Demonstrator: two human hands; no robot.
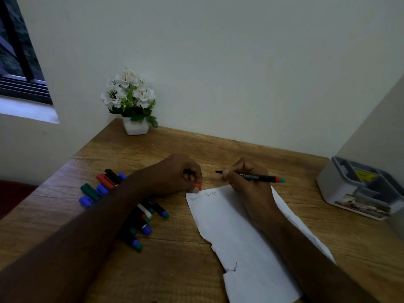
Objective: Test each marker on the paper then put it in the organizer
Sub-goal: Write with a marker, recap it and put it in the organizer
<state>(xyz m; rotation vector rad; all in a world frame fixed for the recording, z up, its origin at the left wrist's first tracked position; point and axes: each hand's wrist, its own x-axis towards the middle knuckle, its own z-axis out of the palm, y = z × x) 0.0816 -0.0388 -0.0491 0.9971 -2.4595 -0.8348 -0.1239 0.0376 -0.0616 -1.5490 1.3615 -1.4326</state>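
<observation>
**Inspector:** Fingers first. The fingers of the right hand [247, 184] are curled round the slim black marker with the red-and-teal end [260, 177], pinching it near the tip. The uncapped nib points left and sits above the far edge of the sheet, not touching it as far as I can tell. The left hand [185, 173] is curled too, its fingertips pinching a small red cap [198, 186] just beside the paper's top corner.

**Assessor:** Handling?

**Inspector:** In my judgement the marker is light, rigid and smooth plastic. It is best held low on the barrel, as it is now, for control. The torn white sheet of paper [240, 243] is thin and limp, with faint scribbles at its top, and would probably slide if it is not pinned.

**Assessor:** The rest of the stock?

**Inspector:** The loose pile of capped markers in red, green, blue and black [102, 186] lies partly under the left forearm. The grey plastic compartmented organizer [341, 189] stands well apart at the right edge.

**Assessor:** Surface and room?

**Inspector:** The wood-grain desk [153, 270] is flat and matte. A white pot of white artificial flowers [131, 101] stands at the far corner against a pale wall. There is a window up left, and the light is dim.
</observation>
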